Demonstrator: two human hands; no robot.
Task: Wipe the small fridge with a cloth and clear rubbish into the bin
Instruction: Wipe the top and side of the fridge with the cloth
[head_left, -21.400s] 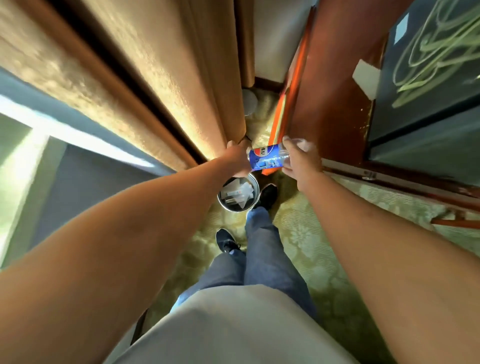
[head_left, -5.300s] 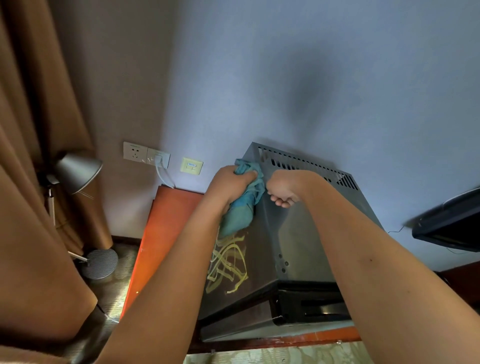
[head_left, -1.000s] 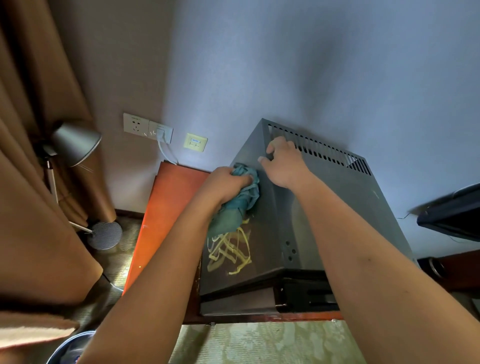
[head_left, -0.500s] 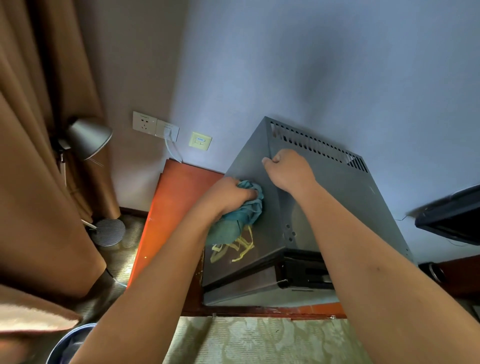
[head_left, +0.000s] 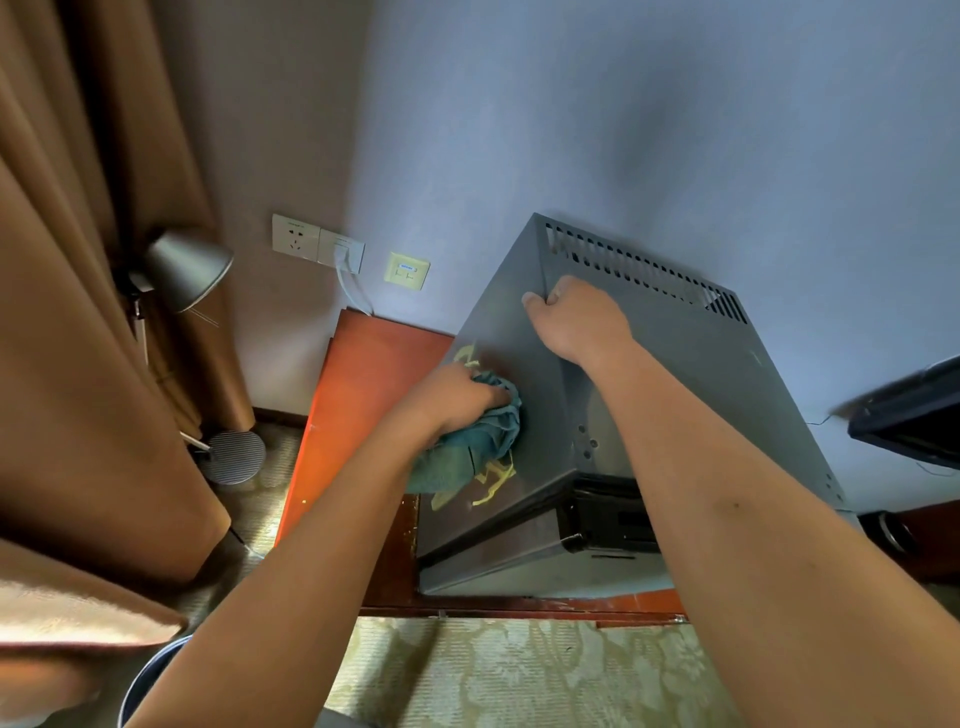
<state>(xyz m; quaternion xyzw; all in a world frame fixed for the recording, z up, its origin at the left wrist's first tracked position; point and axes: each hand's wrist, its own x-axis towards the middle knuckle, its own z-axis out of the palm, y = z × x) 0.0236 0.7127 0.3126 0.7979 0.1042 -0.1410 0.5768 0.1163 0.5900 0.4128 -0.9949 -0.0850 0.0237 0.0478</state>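
Small fridge (head_left: 649, 384) sits on red wood cabinet (head_left: 363, 395) against wall; left hand (head_left: 452, 397) bunches teal cloth (head_left: 478, 441) in curled fingers, pressing it on fridge's side to wipe; right hand (head_left: 576, 319) hooks fingers over top edge, likely steadying it; bin (head_left: 148, 675) rim at lower left

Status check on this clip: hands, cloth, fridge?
Left hand grips cloth on fridge side. Right hand holds top edge. Nothing blocking.

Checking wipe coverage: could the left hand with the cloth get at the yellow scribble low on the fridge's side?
Probably yes. The left hand presses the cloth on that same side of the fridge, with the scribble just below, and nothing lies between.
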